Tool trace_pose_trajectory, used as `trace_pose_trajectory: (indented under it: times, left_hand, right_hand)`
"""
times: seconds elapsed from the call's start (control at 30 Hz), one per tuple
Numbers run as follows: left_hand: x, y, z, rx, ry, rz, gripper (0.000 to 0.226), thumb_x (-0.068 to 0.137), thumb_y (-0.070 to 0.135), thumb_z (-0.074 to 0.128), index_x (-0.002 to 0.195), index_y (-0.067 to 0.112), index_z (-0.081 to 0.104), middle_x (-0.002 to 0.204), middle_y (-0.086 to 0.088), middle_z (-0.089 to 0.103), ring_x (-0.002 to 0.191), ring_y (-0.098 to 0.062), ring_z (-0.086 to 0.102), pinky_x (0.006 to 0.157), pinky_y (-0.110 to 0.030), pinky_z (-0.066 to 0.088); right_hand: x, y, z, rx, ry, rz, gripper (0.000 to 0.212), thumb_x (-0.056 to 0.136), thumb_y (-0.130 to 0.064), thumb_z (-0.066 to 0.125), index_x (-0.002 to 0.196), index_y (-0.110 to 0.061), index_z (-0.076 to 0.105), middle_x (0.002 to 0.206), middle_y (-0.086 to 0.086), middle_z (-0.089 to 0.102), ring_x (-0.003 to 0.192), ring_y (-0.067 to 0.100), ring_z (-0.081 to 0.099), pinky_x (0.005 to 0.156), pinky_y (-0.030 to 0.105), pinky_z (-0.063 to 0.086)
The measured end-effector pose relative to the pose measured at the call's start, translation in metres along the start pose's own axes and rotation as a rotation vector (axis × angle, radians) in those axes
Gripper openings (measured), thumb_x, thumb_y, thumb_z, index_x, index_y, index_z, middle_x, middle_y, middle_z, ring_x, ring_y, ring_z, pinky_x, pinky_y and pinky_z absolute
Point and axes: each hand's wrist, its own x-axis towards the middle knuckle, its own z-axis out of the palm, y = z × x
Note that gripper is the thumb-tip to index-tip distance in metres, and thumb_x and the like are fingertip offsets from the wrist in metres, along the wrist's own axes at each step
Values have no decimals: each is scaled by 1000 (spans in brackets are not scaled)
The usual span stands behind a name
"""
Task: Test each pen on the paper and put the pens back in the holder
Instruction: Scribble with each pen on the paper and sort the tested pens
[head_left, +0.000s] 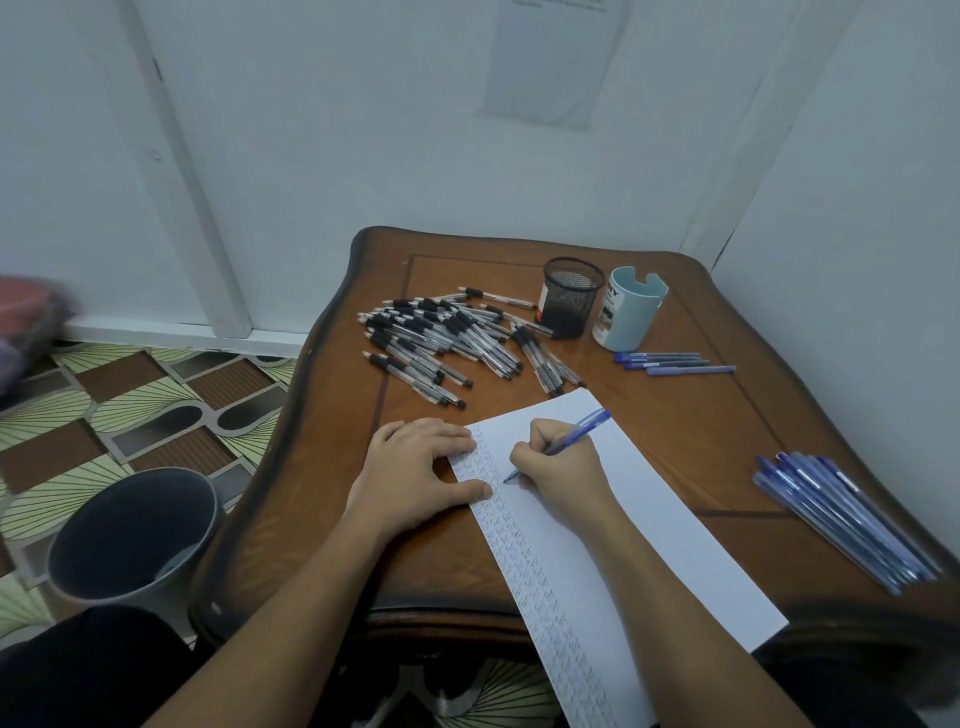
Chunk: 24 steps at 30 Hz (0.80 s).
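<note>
Only the letters "RY" can be read on the pale blue cup (628, 312), which is stood beside the black mesh holder (571, 296) at the far side of the counter (701, 441). Rows of small, illegible blue marks are carried down the left side of the paper (649, 519), whose near end overhangs the counter edge. The blue pen (571, 434) is gripped by the right hand (563, 462), tip on the paper. The paper's left edge is pressed by the flat left hand (415, 467).
</note>
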Motion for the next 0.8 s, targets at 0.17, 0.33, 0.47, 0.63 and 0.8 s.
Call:
trace_pose_trajectory:
  times: [0.17, 0.33, 0.47, 0.63, 0.8]
  left_hand:
    - [0, -1, -1, 1, -12, -4, 72, 65, 81, 52, 125, 42, 59, 137, 25, 49, 132, 3, 33, 113, -35, 13]
    - [0, 0, -1, -1, -14, -13, 68, 68, 78, 59, 125, 42, 59, 137, 26, 49, 132, 4, 32, 113, -35, 12]
    - [1, -1, 0, 5, -10, -10, 65, 70, 76, 61, 125, 42, 59, 136, 26, 49, 132, 4, 32, 112, -34, 12]
    - [1, -2, 1, -1, -15, -1, 70, 66, 80, 54, 125, 42, 59, 136, 26, 49, 131, 3, 34, 112, -35, 13]
    - [1, -3, 0, 1, -24, 1, 66, 69, 77, 57, 125, 42, 59, 136, 26, 49, 132, 2, 34, 114, -37, 13]
  right_hand:
    - [1, 2, 0, -7, -14, 7, 34, 85, -5, 66, 58, -13, 47, 53, 0, 43, 49, 3, 52, 52, 20, 45]
    - [1, 2, 0, -7, -5, 10, 30, 85, -4, 66, 61, -9, 48, 57, 5, 44, 49, 4, 53, 52, 20, 45]
    - [3, 4, -2, 36, -4, 14, 36, 84, -1, 64, 56, -12, 45, 52, -1, 40, 46, 4, 49, 52, 25, 43]
    - [2, 2, -1, -3, 58, 29, 30, 89, -6, 64, 63, -10, 48, 52, -5, 47, 53, 3, 52, 56, 21, 45]
    - [10, -11, -14, 392, 214, 214, 35, 102, -23, 51, 71, -9, 57, 55, 3, 53, 56, 15, 50, 61, 29, 45]
